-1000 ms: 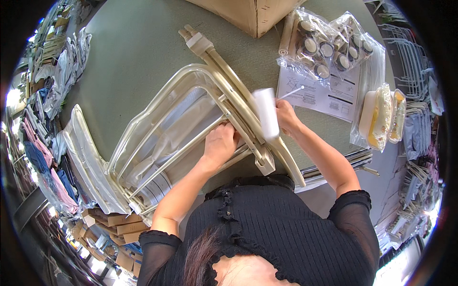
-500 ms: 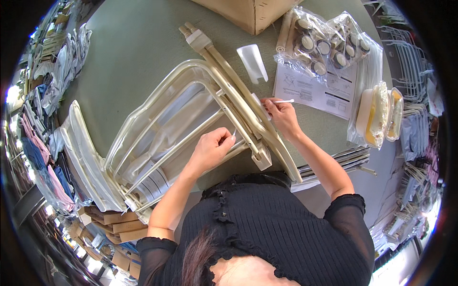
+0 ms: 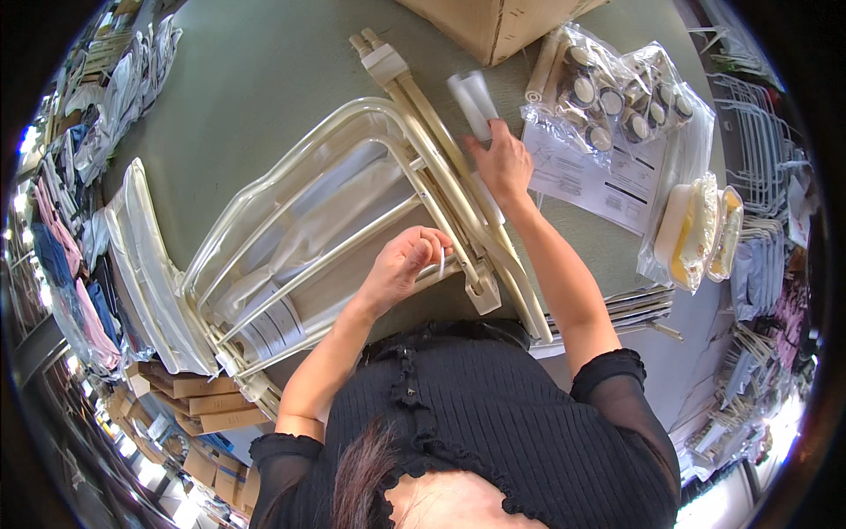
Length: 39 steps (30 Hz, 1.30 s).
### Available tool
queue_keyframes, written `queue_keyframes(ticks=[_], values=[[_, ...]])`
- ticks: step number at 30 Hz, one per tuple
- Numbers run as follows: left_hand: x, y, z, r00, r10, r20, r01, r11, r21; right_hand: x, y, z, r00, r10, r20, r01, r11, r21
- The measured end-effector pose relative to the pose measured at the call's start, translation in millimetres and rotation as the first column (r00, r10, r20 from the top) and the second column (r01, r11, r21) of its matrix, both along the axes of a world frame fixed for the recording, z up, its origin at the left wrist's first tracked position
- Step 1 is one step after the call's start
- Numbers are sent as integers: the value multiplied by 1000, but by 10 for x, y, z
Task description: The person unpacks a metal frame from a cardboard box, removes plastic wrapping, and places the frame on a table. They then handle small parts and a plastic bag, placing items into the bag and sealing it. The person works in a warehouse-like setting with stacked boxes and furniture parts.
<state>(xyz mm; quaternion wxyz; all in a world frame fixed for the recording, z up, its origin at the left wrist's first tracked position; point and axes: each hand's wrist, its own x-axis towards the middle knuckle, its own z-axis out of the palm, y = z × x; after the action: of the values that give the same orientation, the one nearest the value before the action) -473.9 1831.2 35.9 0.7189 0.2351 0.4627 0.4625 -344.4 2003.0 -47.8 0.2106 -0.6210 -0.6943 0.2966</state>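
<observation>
Holds in the left hand (image 3: 405, 267) a thin white stick (image 3: 442, 263), pinched between thumb and fingertips and pointing downward, over the near part of the cream metal frame (image 3: 442, 220); shows more of that stick than half a second ago, when only a small tip poked past the fingers; keeps the left hand at nearly the same spot.

Reaches with the right hand (image 3: 504, 163) along the outer side of the frame, up to a white curved piece (image 3: 473, 101) near the top; has the near end of it beside thumb and forefinger, but too blurred by motion to tell whether clasped or merely touched; half a second ago held a white stick in this hand, lower down and well apart from the curved piece; now turned back-up, palm hidden.

Lies slantwise on the green table (image 3: 264, 70), the frame, much as before, with clear plastic wrapping inside its curve; near its long tubes, under the right wrist, partly hidden, another white piece (image 3: 487, 198).

Farther right, just as earlier, a printed sheet (image 3: 599, 181), clear bags of round parts (image 3: 586, 88) and yellow-and-white packages (image 3: 692, 220); at the far edge, a cardboard box (image 3: 498, 31).
</observation>
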Motion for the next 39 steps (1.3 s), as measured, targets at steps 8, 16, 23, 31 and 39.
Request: queue_keyframes(ticks=[8,16,23,31,39], values=[[-7,-118,-65,996,21,85,-12,994,-107,642,-194,171,421,-356,-834,-564,618,-548],[75,37,-243,991,114,70,-102,982,-161,761,-315,526,541,39,-840,-811,291,-508],[108,2,-238,974,202,101,-187,972,-145,754,-315,550,548,519,-656,-836,365,-409],[219,66,-117,960,190,-205,-263,860,-437,814,-441,475,682,243,-689,-718,400,-570],[209,101,-97,872,-134,-471,-126,868,-480,823,-548,354,789,-155,-594,-479,449,-754]])
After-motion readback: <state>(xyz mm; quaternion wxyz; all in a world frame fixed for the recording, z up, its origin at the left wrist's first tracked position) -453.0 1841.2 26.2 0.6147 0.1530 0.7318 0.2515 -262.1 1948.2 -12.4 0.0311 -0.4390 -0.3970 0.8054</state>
